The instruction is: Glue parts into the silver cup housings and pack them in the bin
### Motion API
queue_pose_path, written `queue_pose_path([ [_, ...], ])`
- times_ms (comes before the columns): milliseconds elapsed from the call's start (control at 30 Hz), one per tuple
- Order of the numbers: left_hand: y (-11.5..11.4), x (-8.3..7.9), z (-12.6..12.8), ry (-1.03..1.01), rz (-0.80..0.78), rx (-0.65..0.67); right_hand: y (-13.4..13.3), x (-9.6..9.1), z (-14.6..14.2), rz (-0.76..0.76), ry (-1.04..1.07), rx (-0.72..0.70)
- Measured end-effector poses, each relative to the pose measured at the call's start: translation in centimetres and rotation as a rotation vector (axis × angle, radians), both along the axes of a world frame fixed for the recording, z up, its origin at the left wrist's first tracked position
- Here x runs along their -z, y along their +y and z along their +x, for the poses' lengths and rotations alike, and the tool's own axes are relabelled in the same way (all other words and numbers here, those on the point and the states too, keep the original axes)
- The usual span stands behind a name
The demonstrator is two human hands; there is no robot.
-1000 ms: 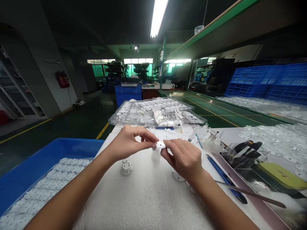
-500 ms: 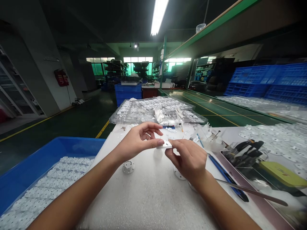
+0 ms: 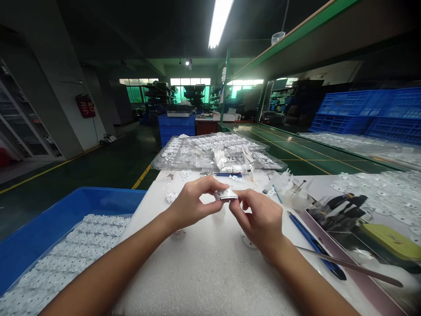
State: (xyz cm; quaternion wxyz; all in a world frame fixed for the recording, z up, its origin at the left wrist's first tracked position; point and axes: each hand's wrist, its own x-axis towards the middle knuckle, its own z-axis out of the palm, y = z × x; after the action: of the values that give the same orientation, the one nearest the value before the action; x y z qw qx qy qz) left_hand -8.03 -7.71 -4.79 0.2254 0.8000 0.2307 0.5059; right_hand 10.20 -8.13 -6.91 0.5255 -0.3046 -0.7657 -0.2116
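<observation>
My left hand (image 3: 192,202) and my right hand (image 3: 259,217) meet above the white foam mat (image 3: 204,267), both pinching one small round white plastic part (image 3: 225,194) between fingertips. The part sits between the two thumbs and forefingers, partly hidden by them. Another round white part (image 3: 246,240) lies on the mat under my right hand, and one more (image 3: 170,196) lies beyond my left hand.
A blue bin (image 3: 49,228) with several white discs stands at left. Clear trays of parts (image 3: 210,153) lie at the far edge. At right, a tray (image 3: 362,228) holds black pliers and a yellow-green case; a blue pen (image 3: 315,245) and a metal rod (image 3: 348,265) lie beside it.
Both hands drew closer together around the part. The left fingers curled over it and it now sits more upright between the fingertips.
</observation>
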Motion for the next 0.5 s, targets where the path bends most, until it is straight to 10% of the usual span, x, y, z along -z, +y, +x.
queue_pose_path([
  [167,1.0,-0.5,-0.7,-0.183,-0.195,-0.066,0.3,0.3,0.0,-0.39,0.18,-0.11],
  [333,2.8,-0.4,-1.6,-0.447,-0.361,-0.112,1.3,0.8,0.3,-0.905,0.055,0.064],
  [500,3.3,0.1,-1.9,-0.463,-0.495,-0.142,2.1,2.4,-0.1,-0.917,-0.231,-0.016],
])
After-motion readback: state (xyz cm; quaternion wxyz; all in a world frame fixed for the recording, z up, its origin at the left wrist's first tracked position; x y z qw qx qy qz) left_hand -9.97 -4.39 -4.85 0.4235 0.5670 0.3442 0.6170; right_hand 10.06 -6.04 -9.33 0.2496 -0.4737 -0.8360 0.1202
